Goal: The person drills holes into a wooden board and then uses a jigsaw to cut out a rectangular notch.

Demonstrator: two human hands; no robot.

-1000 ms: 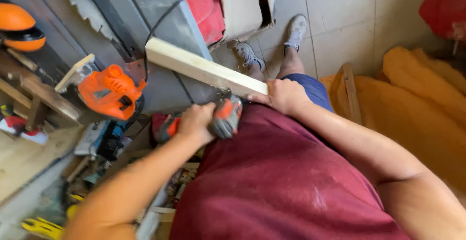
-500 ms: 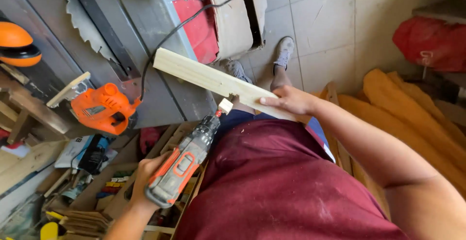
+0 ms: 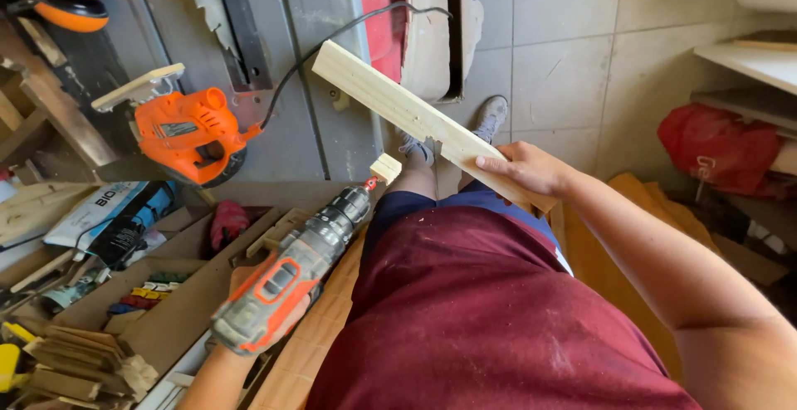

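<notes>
Left hand (image 3: 249, 294) clenched round grip of grey-and-orange cordless drill (image 3: 290, 273), bit end pointing far-right, small pale wooden block (image 3: 385, 167) sitting at its tip. Right hand (image 3: 525, 168) grasping near end of long pale wooden plank (image 3: 407, 111), slanted far-left, far end free above grey floor. Orange corded jigsaw (image 3: 189, 134) at left, well apart. Open tiled floor (image 3: 564, 61) far right; brown compartmented wooden tray (image 3: 178, 310) near left, crowded.

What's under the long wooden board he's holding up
Beneath the board, held by the right hand, show grey shoes on the tiled floor and a small wood block at the drill tip. The board hides the rest.
</notes>
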